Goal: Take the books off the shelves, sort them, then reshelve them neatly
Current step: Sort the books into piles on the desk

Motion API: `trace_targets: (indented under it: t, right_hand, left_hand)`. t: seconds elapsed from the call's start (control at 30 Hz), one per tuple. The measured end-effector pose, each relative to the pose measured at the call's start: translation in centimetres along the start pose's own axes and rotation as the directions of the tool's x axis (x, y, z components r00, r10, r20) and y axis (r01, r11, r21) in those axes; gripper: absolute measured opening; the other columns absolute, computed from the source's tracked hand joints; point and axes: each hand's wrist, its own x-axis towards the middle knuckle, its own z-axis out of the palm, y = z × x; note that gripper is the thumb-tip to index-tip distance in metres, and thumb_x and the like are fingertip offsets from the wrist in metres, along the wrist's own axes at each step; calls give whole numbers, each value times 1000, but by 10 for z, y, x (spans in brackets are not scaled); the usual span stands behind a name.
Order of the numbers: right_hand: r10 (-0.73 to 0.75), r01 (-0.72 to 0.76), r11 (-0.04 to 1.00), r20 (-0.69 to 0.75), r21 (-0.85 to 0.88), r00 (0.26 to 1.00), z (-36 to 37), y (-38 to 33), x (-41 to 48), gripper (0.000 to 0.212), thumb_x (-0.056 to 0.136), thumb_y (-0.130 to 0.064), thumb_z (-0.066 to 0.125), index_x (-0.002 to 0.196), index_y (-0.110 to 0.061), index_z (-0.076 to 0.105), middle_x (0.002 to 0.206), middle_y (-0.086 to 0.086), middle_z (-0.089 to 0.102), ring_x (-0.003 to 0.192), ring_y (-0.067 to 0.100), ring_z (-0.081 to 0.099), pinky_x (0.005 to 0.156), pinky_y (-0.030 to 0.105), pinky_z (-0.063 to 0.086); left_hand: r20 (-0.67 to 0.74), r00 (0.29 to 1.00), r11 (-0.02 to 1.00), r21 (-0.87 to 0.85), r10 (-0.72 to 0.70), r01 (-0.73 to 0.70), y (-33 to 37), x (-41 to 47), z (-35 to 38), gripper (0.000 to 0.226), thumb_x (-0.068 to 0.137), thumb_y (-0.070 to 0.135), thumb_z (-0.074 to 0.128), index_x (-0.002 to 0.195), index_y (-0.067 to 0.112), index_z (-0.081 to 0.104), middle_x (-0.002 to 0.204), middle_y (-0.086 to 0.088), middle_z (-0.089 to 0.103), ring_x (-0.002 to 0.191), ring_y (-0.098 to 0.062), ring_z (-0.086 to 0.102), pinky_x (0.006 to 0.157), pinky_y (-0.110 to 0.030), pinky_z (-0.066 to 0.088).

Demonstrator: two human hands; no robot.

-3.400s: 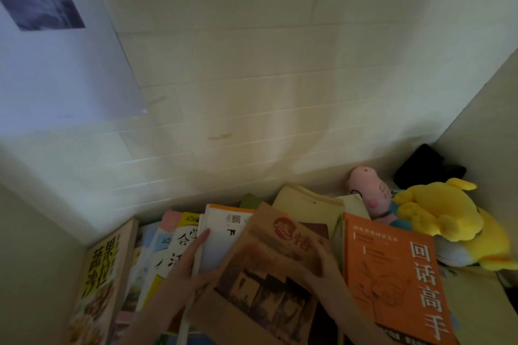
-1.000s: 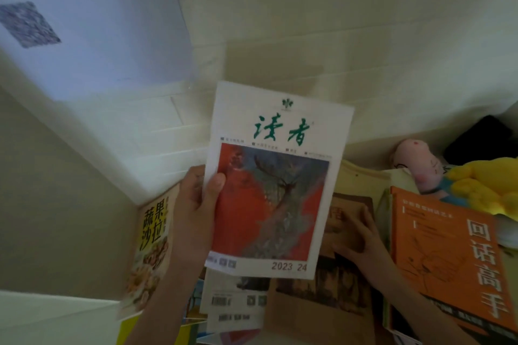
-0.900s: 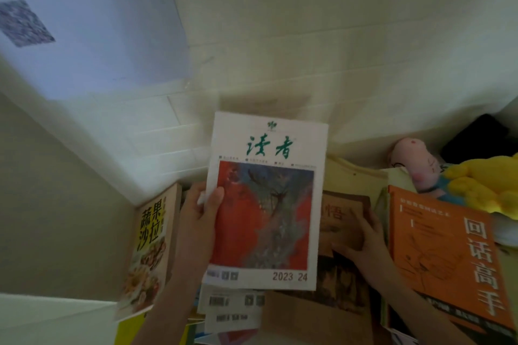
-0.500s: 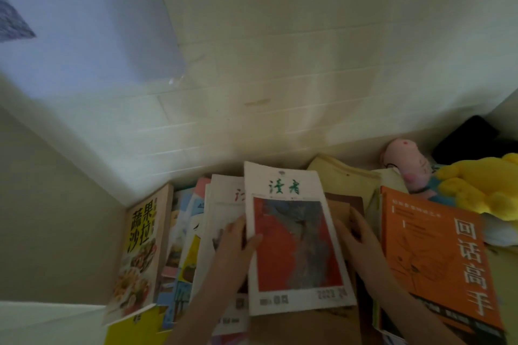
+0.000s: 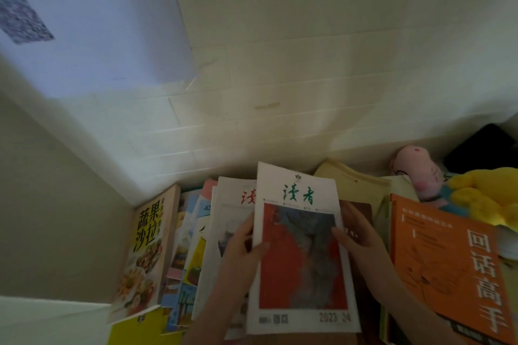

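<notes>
A red-covered magazine [image 5: 301, 258] sits between the hands, among leaning books. The left hand [image 5: 241, 252] pinches its left edge, thumb on the cover. The right hand [image 5: 357, 238], fingers fairly straight, touches its right edge. An orange book [image 5: 445, 269] leans just right of that hand.

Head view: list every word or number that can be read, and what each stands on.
"读者", green: magazine cover.
"2023 24": the same cover, bottom right.
"读", red, the rest hidden: second magazine behind it.
"蔬果沙拉": cookbook at the left.
"回话高手": orange book.
Too blurred to read: small print on all covers and the patches on the wall sheet.
</notes>
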Motion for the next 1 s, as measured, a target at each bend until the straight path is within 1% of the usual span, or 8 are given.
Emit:
trace_targets:
  t: [0.1,0.2,0.33,0.4,0.5,0.6,0.77,1.0]
  right_hand:
    - [53,-52,999,96,-10,994,9,-3,2,57,86,-16,65,130,-44,43,123,-8,60,101,1,64,72,24,56]
    - [146,-130,986,170,-103,975,24,-2,2,75,79,-33,71,141,-41,31,125,0,57,104,9,64,72,25,57]
    - [178,-155,979,186,-130,966,45,-8,0,51,87,-19,66,121,-40,34,107,-19,54,87,1,63,64,10,50]
    - [161,-125,968,158,-218,974,49,-7,2,57,88,-18,66,127,-38,31,110,-20,51,95,-3,56,71,7,49]
    - [169,-124,951,139,-284,976,52,-9,4,63,86,-19,69,139,-27,35,125,-5,54,112,11,56,92,24,50]
    - [182,-145,954,122,-263,976,55,-8,3,55,86,-12,68,134,-21,43,121,-2,59,108,12,58,82,17,50]
    - [241,-225,963,104,-146,965,58,-9,2,52,86,-10,68,133,-20,48,115,0,65,102,17,65,85,31,55]
    - [243,-237,969,106,-68,964,57,-12,1,48,86,-11,69,125,-27,46,114,5,62,97,24,67,82,39,58]
  left_hand:
    - [-77,991,994,-12,105,-106,10,2,-28,46,90,1,55,118,38,54,93,13,72,81,-10,70,61,-25,57]
    - [-128,990,978,207,65,-38,-3,11,-49,40,92,6,56,121,33,54,116,-9,65,97,-23,67,77,-42,58]
    - [-178,983,755,638,-43,149,-23,13,-53,73,90,27,61,149,18,19,154,-7,14,141,-28,14,115,-45,22]
    - [-148,988,781,612,-39,123,-22,11,-50,76,92,28,58,151,14,11,156,-5,15,143,-23,13,115,-38,16]
    - [-186,982,796,593,-18,126,-18,13,-48,71,94,24,55,150,16,13,149,-6,32,138,-25,28,111,-38,25]
    - [-152,988,797,598,3,90,-19,17,-46,71,94,28,54,148,28,8,149,-7,31,140,-30,27,114,-44,26]
    - [-152,986,733,664,-62,148,-17,10,-37,76,100,33,41,148,19,-16,158,-5,-15,146,-22,-14,117,-38,-3]
    - [-143,989,828,549,-39,112,-18,11,-42,76,97,26,51,150,29,-4,159,-4,-3,147,-22,0,119,-46,10]
